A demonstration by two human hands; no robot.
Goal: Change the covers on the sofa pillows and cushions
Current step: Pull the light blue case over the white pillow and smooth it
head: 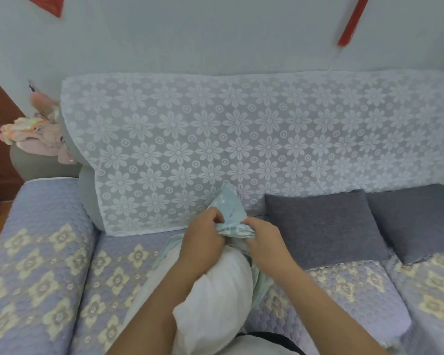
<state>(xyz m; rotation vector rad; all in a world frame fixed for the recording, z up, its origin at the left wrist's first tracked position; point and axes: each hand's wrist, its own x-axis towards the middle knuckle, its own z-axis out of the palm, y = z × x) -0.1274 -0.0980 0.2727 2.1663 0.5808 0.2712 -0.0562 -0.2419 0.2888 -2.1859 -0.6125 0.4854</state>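
Pillow (210, 298) white, bare, on sofa (49, 252) seat toward left end, front edge. Left hand (203, 242) and right hand (264, 239) both clutch bunched teal cover (231, 213) at pillow's far end. Two grey cushions (323, 226) against backrest, right side.

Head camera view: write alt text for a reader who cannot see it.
Both hands, left hand and right hand, grip a bunched light blue cover at the end of a white pillow on a sofa. Two grey cushions lean against its lace-draped back.
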